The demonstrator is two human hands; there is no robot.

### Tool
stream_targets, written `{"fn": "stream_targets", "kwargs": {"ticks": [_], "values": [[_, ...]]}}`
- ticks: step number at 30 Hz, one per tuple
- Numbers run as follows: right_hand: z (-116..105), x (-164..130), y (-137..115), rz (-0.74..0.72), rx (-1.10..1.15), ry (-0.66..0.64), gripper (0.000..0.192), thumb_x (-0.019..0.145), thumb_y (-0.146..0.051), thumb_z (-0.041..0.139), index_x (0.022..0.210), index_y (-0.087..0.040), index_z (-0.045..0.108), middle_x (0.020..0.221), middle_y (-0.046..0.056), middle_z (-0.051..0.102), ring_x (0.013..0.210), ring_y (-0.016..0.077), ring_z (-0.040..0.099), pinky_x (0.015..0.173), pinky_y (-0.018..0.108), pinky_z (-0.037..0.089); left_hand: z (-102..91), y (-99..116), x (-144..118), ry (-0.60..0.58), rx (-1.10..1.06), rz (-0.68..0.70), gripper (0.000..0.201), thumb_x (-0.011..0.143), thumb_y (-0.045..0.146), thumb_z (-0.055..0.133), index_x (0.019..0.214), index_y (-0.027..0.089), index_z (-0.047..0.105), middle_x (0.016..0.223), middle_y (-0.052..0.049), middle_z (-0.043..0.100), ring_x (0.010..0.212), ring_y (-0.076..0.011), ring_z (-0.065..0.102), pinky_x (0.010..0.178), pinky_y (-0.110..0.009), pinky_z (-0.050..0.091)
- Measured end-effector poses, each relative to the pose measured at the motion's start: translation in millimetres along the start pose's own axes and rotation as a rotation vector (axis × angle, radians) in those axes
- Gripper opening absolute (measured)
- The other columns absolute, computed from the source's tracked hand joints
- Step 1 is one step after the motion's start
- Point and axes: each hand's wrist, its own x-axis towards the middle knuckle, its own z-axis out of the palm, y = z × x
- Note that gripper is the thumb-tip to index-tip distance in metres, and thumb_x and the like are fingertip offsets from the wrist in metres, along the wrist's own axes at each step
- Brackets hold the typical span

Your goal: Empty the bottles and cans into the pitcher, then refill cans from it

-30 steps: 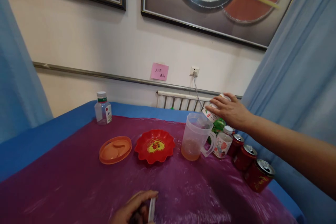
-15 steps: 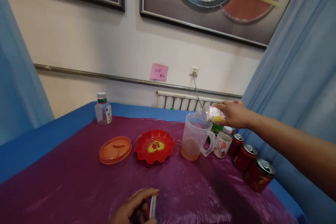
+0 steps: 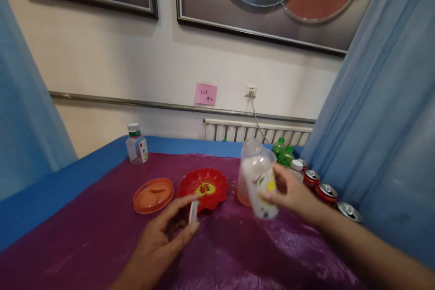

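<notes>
Bottle (image 3: 260, 186) in right hand (image 3: 288, 192): motion-blurred, label print unreadable, lower side covered by fingers. Jug (image 3: 243, 190): mostly hidden behind the bottle (only rim and orange base show). Small clear piece (image 3: 193, 211) in left hand (image 3: 166, 235): too small to identify. Pink note (image 3: 205, 94): writing illegible. Cans (image 3: 326, 192): bodies hidden behind right forearm. Framed pictures (image 3: 272, 4): tops cut off by upper edge. Left wrist: cut off at bottom edge.

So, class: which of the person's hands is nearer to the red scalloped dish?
Left. The left hand, pinching a small clear tube, has its fingertips at the red dish's front rim. The right hand grips a white bottle further off to the dish's right.
</notes>
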Motion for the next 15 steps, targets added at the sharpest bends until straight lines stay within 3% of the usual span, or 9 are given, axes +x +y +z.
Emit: {"fn": "stream_targets", "kwargs": {"ticks": [1, 3, 5, 7, 10, 15], "values": [[28.0, -12.8, -0.7, 0.060, 0.234, -0.056, 0.047, 0.090, -0.045, 0.071, 0.130, -0.026, 0.056, 0.120, 0.007, 0.076, 0.102, 0.0250, 0.076, 0.084, 0.039, 0.063, -2.4, 10.2, 5.9, 0.004, 0.005, 0.043, 0.043, 0.088, 0.049, 0.072, 0.125, 0.028, 0.070, 0.120, -0.006, 0.075, 0.107, -0.0246, 0.072, 0.096, -0.036, 0.059], [78.7, -32.0, 0.5, 0.135, 0.471, -0.026, 0.059, 0.081, -0.041, 0.081, 0.132, -0.027, 0.055, 0.128, 0.008, 0.072, 0.114, 0.0272, 0.071, 0.098, 0.044, 0.057, -5.5, 26.4, 16.8, -0.011, 0.018, 0.122, 0.041, 0.086, 0.044, 0.075, 0.122, 0.026, 0.072, 0.120, -0.006, 0.075, 0.108, -0.0244, 0.072, 0.095, -0.035, 0.060], [117.5, -43.0, 5.1, 0.184, 0.538, 0.049, 0.066, 0.076, -0.039, 0.085, 0.133, -0.026, 0.055, 0.133, 0.009, 0.069, 0.122, 0.0291, 0.066, 0.107, 0.047, 0.051, -6.0, 36.2, 25.4, -0.020, 0.045, 0.185, 0.040, 0.084, 0.039, 0.077, 0.122, 0.025, 0.072, 0.119, -0.007, 0.074, 0.107, -0.0238, 0.072, 0.095, -0.034, 0.060], [142.7, -48.6, 11.2, 0.225, 0.586, 0.117, 0.070, 0.073, -0.039, 0.086, 0.134, -0.026, 0.055, 0.135, 0.010, 0.068, 0.125, 0.0307, 0.063, 0.108, 0.048, 0.049, -4.2, 40.8, 31.9, -0.030, 0.104, 0.238, 0.039, 0.084, 0.035, 0.078, 0.122, 0.024, 0.073, 0.118, -0.007, 0.074, 0.108, -0.0231, 0.071, 0.097, -0.035, 0.059], [157.5, -52.6, 17.4, 0.261, 0.612, 0.160, 0.069, 0.072, -0.040, 0.085, 0.133, -0.026, 0.055, 0.133, 0.010, 0.068, 0.122, 0.0314, 0.064, 0.104, 0.048, 0.051, 1.6, 42.0, 38.9, -0.112, 0.197, 0.299, 0.037, 0.084, 0.030, 0.078, 0.120, 0.025, 0.074, 0.116, -0.007, 0.074, 0.108, -0.0220, 0.069, 0.099, -0.037, 0.057], [150.0, -52.9, 17.5, 0.190, 0.451, 0.139, 0.060, 0.073, -0.033, 0.083, 0.128, -0.029, 0.059, 0.124, 0.006, 0.069, 0.113, 0.0285, 0.066, 0.099, 0.045, 0.052, 12.5, 44.5, 47.1, -0.194, 0.318, 0.313, 0.038, 0.086, 0.030, 0.076, 0.123, 0.027, 0.074, 0.115, -0.006, 0.074, 0.105, -0.0211, 0.069, 0.095, -0.036, 0.057]]}}
